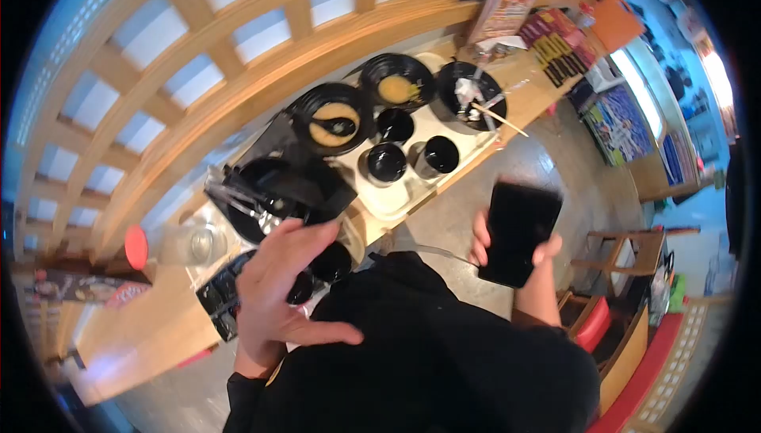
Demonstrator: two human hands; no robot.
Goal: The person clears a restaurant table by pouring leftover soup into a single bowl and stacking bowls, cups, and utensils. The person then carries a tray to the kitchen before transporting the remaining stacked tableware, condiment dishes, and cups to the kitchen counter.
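A black smartphone (521,231) with a dark screen is held upright in my right hand (545,257), its fingers wrapped round both edges. My left hand (273,294) is raised with thumb and fingers spread, holding nothing, in front of the table's near edge. Just beyond its fingertips lie black dishes (313,191) with clear plastic and cutlery on them. A cream tray (386,205) carries black bowls with leftover broth (334,133), several black cups (387,163) and a black bowl (452,88) with crumpled tissue and chopsticks.
A wooden lattice partition (301,24) runs behind the table. A menu stand (505,9) and condiment packets (555,48) stand at the far end. At left are a red round lid (136,247) and a black compartment box (218,298). A wooden chair (618,254) is at right.
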